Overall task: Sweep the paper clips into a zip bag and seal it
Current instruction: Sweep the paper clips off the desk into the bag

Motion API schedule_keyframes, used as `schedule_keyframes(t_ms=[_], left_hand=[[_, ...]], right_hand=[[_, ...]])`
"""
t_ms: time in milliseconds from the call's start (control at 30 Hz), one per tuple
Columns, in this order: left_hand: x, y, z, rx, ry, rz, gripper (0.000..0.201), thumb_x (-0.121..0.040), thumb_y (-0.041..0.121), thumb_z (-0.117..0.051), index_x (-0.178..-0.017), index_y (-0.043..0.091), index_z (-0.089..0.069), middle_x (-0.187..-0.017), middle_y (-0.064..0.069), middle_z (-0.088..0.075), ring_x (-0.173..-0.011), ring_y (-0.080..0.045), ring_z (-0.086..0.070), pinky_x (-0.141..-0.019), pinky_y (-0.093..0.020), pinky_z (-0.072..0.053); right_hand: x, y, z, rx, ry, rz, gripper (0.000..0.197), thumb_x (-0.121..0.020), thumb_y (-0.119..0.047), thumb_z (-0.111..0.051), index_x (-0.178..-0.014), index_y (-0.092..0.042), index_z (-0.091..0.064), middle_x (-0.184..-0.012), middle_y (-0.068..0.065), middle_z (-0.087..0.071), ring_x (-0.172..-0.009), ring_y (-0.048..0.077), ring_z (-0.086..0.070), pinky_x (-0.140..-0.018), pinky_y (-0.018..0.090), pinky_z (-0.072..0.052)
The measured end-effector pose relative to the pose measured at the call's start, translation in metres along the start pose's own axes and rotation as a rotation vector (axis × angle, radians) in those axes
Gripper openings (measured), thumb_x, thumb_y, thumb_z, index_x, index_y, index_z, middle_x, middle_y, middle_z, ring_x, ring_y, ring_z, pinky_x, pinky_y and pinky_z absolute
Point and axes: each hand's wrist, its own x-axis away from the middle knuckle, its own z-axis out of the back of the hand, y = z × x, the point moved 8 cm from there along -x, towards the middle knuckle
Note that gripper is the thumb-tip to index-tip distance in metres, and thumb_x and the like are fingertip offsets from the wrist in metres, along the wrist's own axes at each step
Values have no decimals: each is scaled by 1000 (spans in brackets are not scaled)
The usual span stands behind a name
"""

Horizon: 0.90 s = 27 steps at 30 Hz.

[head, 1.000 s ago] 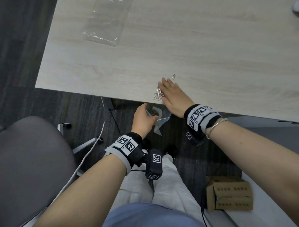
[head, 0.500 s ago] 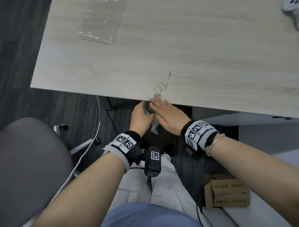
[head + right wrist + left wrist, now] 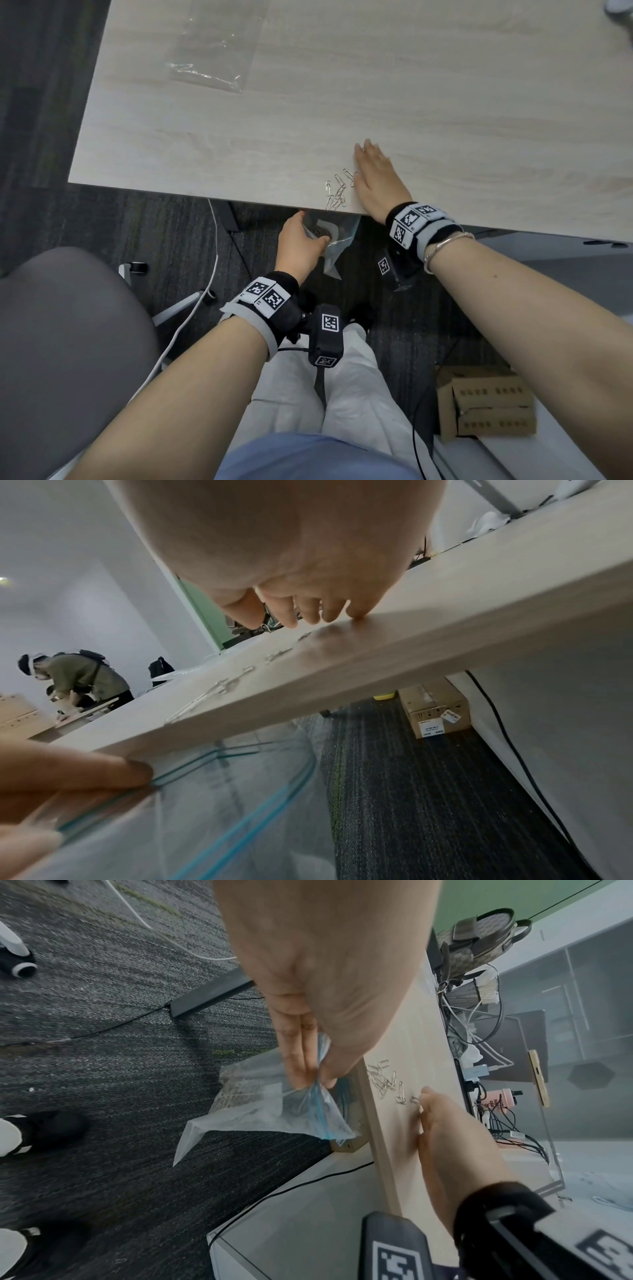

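Observation:
Several silver paper clips [image 3: 337, 193] [image 3: 387, 1081] lie at the front edge of the light wood table [image 3: 342, 85]. Just below that edge my left hand [image 3: 299, 245] [image 3: 308, 1069] pinches the blue-striped mouth of a clear zip bag [image 3: 330, 236] [image 3: 267, 1104] [image 3: 222, 791], with some clips inside it. My right hand [image 3: 376, 178] [image 3: 441, 1131] [image 3: 301, 610] lies flat on the table with straight fingers, right beside the clips and holding nothing.
A second clear bag [image 3: 212, 54] lies at the table's far left. A grey chair [image 3: 65, 342] stands at my left, a white cable [image 3: 191, 322] runs over the dark carpet, and a cardboard box [image 3: 486, 407] sits on the floor at my right.
My right hand has moved from the table edge at the bag mouth back up onto the table, to the right of the clips. The left hand keeps holding the bag below the edge.

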Motion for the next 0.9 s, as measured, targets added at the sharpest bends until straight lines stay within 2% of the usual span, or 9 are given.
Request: schedule_keyframes(t_ms=[67,167,267,367,500,633,733,800,900], left_hand=[[-1,1,1,-24,11,-5,56,-80,1,-68,-132,0,-46,-124,-8,-53,-115,-25,-56,-97,-45,-50],[-3,0,0,-24,13,-1,52,-80,2,-68,-127,-1,-48,-108,3,-47,-106,-24,-60,-93,-46,-52],[-3,0,0,-59,24,3,50,-80,3,-68,-126,-1,-49,-102,5,-46,-100,-17,-57,-92,-36,-51],[-3,1,0,-53,22,-2,48,-79,3,-67,-124,0,-50,-93,4,-53,-96,-23,-62,-88,-37,-53],[-2,1,1,-37,21,-8,40,-83,3,-64,-120,-1,-52,-79,18,-47,-78,-7,-57,-84,-34,-52],[-2,-1,-1,-9,-15,13,42,-79,1,-68,-118,10,-55,-85,19,-49,-96,-24,-65,-89,-46,-54],[-2,1,1,-12,-5,14,50,-81,1,-68,-127,2,-49,-88,22,-42,-102,-23,-62,-92,-46,-53],[-1,1,1,-24,-9,9,51,-81,0,-67,-128,-1,-48,-95,15,-43,-102,-18,-58,-93,-46,-52],[-1,-1,2,-57,-8,14,50,-80,2,-66,-127,-1,-48,-106,3,-51,-103,-23,-59,-91,-47,-53]], right_hand=[[-1,-5,-6,22,-30,32,54,-99,-20,-26,-148,-8,-7,-158,13,-1,-146,22,1,-118,34,2],[13,-20,-22,83,-76,131,55,-99,-23,-26,-149,-9,-6,-158,11,-1,-146,20,2,-117,31,3],[35,-32,-37,121,-115,218,56,-98,-23,-28,-149,-10,-7,-158,9,-2,-146,18,1,-116,29,3],[58,-42,-50,121,-164,303,55,-98,-22,-29,-149,-10,-11,-158,8,-5,-146,17,-1,-116,26,3],[76,-45,-50,50,-179,370,49,-98,-19,-29,-146,-9,-25,-156,8,-17,-145,16,-9,-115,21,2],[64,-43,-31,2,-101,330,46,-99,-17,-30,-144,-9,-30,-155,8,-22,-145,16,-13,-115,21,1],[42,-42,-23,58,-50,255,48,-100,-20,-28,-146,-9,-24,-156,9,-17,-145,18,-9,-115,25,2],[32,-40,-27,95,-78,202,50,-100,-23,-25,-147,-9,-16,-158,9,-10,-146,19,-4,-116,27,2],[36,-43,-41,100,-148,222,53,-100,-27,-27,-148,-10,-14,-158,9,-6,-146,18,-1,-116,28,3]])
